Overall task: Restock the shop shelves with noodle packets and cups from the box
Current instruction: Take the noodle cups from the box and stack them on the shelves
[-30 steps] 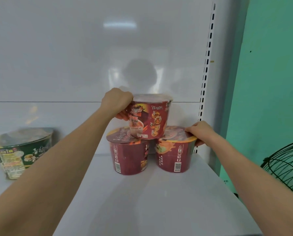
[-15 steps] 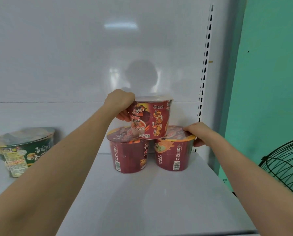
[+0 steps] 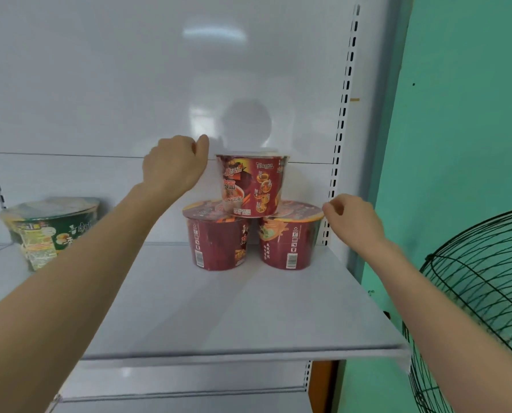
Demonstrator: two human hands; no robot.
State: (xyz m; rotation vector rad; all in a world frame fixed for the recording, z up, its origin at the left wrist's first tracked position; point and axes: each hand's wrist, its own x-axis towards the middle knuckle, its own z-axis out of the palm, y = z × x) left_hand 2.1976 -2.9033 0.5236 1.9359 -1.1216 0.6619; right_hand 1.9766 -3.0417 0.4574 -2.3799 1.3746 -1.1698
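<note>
Red top cup (image 3: 253,186) straddles two lower cups (image 3: 219,242) for steadiness; our left hand (image 3: 174,165) and right hand (image 3: 353,217) flank it, loosely curled, empty.

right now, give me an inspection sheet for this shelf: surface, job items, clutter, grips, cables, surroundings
surface: white shelf, glossy back panel behind.
job's things: top red cup sits upright across the lids of the left red cup and right red cup; green noodle bowl stands far left.
clutter: nothing seen.
grips: left hand beside the top red cup, apart from it, holding nothing; right hand by the right red cup's rim, holding nothing, contact unclear.
cables: nothing seen.
surroundings: green wall and black wire fan guard at right.
</note>
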